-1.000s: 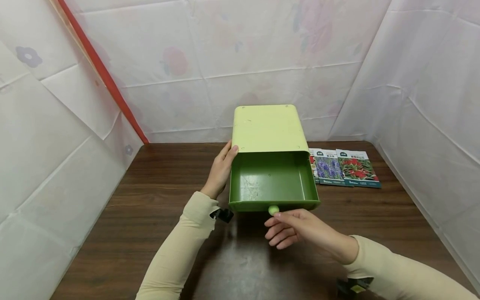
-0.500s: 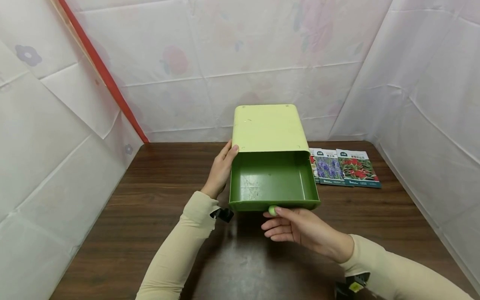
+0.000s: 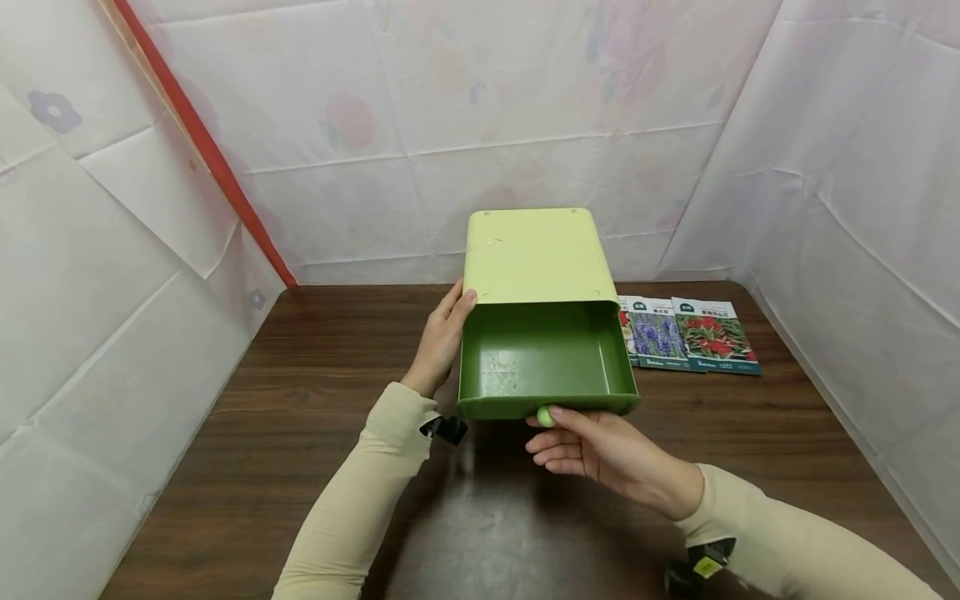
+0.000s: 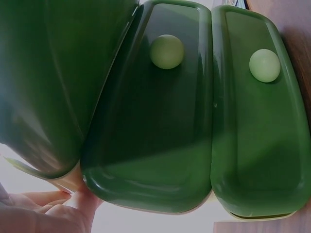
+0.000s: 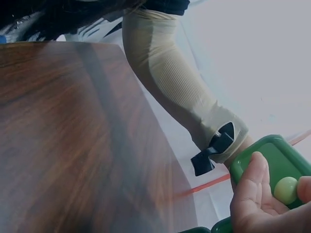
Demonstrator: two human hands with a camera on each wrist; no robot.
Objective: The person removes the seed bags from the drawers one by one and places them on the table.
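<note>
A small chest of drawers with a pale yellow-green casing (image 3: 536, 254) stands at the table's far side. Its top dark green drawer (image 3: 543, 367) is pulled out, with nothing lying in the visible interior. My left hand (image 3: 440, 337) rests along the casing's left side, thumb at the front top edge. In the left wrist view, that hand (image 4: 53, 213) shows at lower left, with two closed drawer fronts (image 4: 141, 121) below the pulled-out drawer. My right hand (image 3: 611, 454) pinches the top drawer's light green round knob (image 3: 545, 416) between thumb and fingers, also seen in the right wrist view.
Several flower seed packets (image 3: 716, 337) lie overlapping on the dark wooden table (image 3: 300, 433), right of the chest. One is partly hidden behind it. White patterned sheets (image 3: 360, 208) surround the table at the back and both sides, and a red strip (image 3: 210, 150) runs down the back left corner.
The drawer front has slid slightly inward, with the right hand moving along on the knob. Its lower fingers have shifted a little upward. The left hand stays put.
</note>
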